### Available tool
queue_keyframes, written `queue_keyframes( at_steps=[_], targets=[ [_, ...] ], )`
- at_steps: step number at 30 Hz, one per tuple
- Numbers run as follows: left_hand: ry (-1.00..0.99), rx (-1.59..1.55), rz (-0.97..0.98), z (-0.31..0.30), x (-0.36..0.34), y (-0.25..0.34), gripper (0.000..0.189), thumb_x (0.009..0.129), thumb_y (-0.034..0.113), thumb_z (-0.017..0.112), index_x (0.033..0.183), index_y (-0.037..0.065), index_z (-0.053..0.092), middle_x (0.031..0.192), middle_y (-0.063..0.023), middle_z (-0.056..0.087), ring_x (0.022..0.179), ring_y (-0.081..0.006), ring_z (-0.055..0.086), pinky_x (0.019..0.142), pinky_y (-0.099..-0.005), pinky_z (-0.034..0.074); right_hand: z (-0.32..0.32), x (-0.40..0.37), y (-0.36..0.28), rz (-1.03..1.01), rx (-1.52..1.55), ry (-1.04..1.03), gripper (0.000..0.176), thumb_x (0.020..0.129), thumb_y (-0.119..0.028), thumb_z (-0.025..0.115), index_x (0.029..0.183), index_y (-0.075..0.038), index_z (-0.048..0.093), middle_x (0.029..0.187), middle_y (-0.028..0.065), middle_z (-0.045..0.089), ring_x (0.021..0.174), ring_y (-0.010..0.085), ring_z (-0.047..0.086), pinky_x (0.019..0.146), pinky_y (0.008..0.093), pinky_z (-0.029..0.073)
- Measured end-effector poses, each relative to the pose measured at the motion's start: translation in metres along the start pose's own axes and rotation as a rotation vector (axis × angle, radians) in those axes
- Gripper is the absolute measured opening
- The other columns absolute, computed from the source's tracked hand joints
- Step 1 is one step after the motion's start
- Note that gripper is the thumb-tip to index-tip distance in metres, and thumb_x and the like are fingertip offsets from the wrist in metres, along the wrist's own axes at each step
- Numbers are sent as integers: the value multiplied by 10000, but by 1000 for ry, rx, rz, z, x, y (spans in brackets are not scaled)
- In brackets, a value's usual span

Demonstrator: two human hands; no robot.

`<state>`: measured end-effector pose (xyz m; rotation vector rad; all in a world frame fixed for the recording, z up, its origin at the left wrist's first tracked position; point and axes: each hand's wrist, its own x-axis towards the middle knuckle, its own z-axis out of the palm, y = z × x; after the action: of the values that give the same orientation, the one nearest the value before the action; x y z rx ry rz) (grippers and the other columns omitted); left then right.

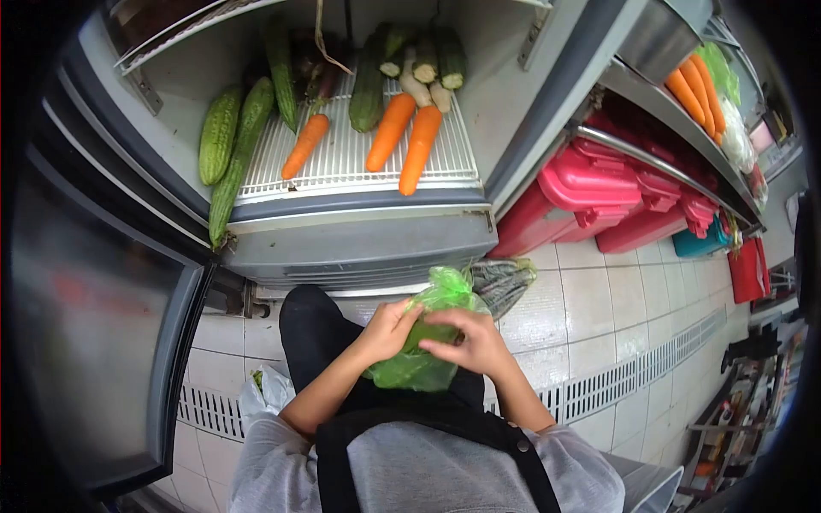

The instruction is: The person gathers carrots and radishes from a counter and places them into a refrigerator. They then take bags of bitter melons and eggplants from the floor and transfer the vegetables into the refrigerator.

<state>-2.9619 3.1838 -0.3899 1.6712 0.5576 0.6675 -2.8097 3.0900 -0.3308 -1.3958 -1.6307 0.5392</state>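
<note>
Carrots (404,137) lie on the fridge shelf (342,162), bitter gourds (229,141) to their left, storage boxes (590,184) right of the fridge.

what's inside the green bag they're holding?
The green bag is translucent; a darker green mass shows through between the left hand and right hand. What it is cannot be told: crumpled plastic and both hands cover most of it.

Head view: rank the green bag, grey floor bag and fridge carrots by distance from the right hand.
1. green bag, held in the right hand.
2. grey floor bag, just ahead, to the right.
3. fridge carrots, up on the shelf.
</note>
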Motion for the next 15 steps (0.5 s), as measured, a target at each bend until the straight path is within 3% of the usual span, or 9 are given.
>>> queue_keyframes(
  at_steps=[2,4,5,7,8,10,12,13,15],
  targets=[
    [6,-133,-25,-8,-5,-4,285,974,176,387,983,-8,606,839,-117,650,767,-166,616,719,-283,467,-16,6,-14,-226,-114,-16,335,630,-192,812,889,-42,661,614,32,563,466,134,509,436,246,395],
    [11,-433,-203,-23,-12,-8,321,993,203,346,1041,-8,583,925,-72,643,847,-137,602,788,-271,466,-60,9,-33,-376,-116,46,294,610,-216,799,811,-58,655,536,22,514,415,121,485,370,262,337],
    [21,-431,-198,-27,-15,-9,321,993,203,346,1041,-8,583,925,-72,643,847,-137,602,788,-271,466,-77,8,-30,-492,2,261,275,610,-202,789,764,-36,632,511,22,477,408,117,466,351,255,318],
    [204,-387,-178,-34,-22,-10,325,999,232,333,1013,-3,557,861,-66,620,777,-128,603,744,-280,478,-89,15,-45,-657,149,808,358,680,-246,753,826,-44,497,505,6,408,378,140,381,356,249,345],
    [64,-497,-200,-46,-30,-15,313,999,239,331,927,19,541,799,-46,586,695,-121,592,670,-273,483,-97,26,-54,-773,52,816,393,709,-262,733,867,-41,447,538,5,409,404,155,381,409,267,400],
    [80,-510,-193,-56,-38,-16,309,999,240,331,898,27,531,776,-40,572,663,-121,585,634,-266,479,-81,67,-64,-778,-128,991,368,728,-220,720,900,-38,451,611,45,495,482,181,465,477,283,448],
    [160,-517,-197,-65,-43,-13,330,998,269,329,877,34,527,757,-49,579,623,-130,581,566,-253,477,-80,124,-57,-876,-419,733,328,657,-127,783,900,-25,587,737,130,588,594,218,560,509,293,456],
    [156,-505,-200,-67,-46,-7,330,998,269,329,877,34,527,757,-49,579,623,-130,581,566,-253,477,-66,158,-47,-867,-422,696,344,602,-136,813,875,-30,633,709,98,569,575,197,549,492,271,439],
    [247,-572,-171,-68,-56,10,362,993,311,330,870,34,529,772,-78,602,609,-137,581,562,-261,483,-37,222,-39,-887,-583,688,373,622,-114,805,951,-73,635,657,60,513,547,198,524,486,287,434]
  ],
)
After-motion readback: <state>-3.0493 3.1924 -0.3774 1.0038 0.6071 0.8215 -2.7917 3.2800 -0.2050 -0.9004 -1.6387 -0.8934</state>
